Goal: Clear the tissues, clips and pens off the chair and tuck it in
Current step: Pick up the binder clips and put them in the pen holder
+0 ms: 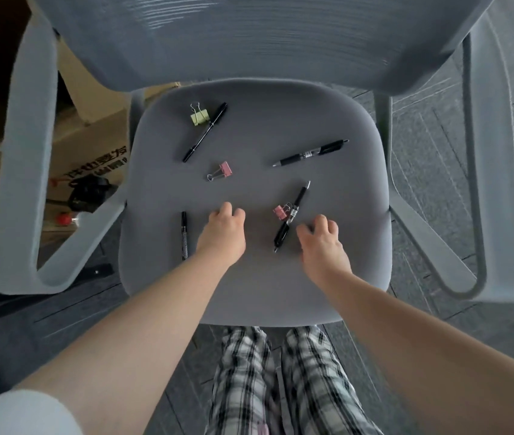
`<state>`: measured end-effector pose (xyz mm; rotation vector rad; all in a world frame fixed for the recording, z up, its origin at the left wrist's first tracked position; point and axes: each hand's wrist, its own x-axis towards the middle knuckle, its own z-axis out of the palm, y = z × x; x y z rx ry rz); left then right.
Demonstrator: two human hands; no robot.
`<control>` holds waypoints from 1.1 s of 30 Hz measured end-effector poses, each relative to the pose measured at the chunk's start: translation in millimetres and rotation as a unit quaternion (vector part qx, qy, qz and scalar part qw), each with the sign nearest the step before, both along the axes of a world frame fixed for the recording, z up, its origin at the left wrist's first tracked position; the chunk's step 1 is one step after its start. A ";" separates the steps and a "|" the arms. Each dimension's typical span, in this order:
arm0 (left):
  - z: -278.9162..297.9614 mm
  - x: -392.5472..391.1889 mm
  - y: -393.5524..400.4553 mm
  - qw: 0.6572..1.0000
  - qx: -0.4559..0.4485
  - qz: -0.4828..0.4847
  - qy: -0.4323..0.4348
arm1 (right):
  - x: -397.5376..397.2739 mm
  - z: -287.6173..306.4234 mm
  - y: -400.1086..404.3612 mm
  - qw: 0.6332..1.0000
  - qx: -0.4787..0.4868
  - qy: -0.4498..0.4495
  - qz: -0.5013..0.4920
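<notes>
A grey chair's seat (281, 120) carries several black pens and three binder clips. A green clip (199, 115) lies at the back left beside a marker (205, 132). A pink clip (222, 171) sits mid-seat, and another pink clip (281, 211) touches a black pen (291, 216). One more pen (311, 152) lies at the right, and a thin marker (184, 235) at the front left. My left hand (224, 233) hovers with curled fingers, holding nothing. My right hand (321, 243) hovers beside the near pen, fingers curled and apart. No tissues are visible.
The grey armrests (20, 171) (481, 189) flank the seat, and the mesh backrest (249, 36) rises behind it. Cardboard boxes (92, 146) and a dark object stand at the left. A dark carpet-tile floor (453, 152) surrounds the chair. My legs in plaid trousers (281, 381) stand at its front.
</notes>
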<state>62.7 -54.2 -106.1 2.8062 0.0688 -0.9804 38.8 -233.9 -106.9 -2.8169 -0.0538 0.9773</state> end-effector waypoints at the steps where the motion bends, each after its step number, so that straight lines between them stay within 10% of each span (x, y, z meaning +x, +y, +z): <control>1: 0.7 1.2 1.0 1.000 -0.006 0.018 0.005 | 4.2 1.6 1.7 1.000 -0.005 0.008 -0.013; 17: 5.5 36.2 30.2 0.987 -0.060 0.082 -0.126 | 46.0 24.8 46.9 0.986 0.109 -0.046 -0.121; 33: -26.7 75.5 33.5 0.990 -0.057 0.046 -0.121 | 61.3 1.3 61.4 0.995 0.009 0.032 -0.090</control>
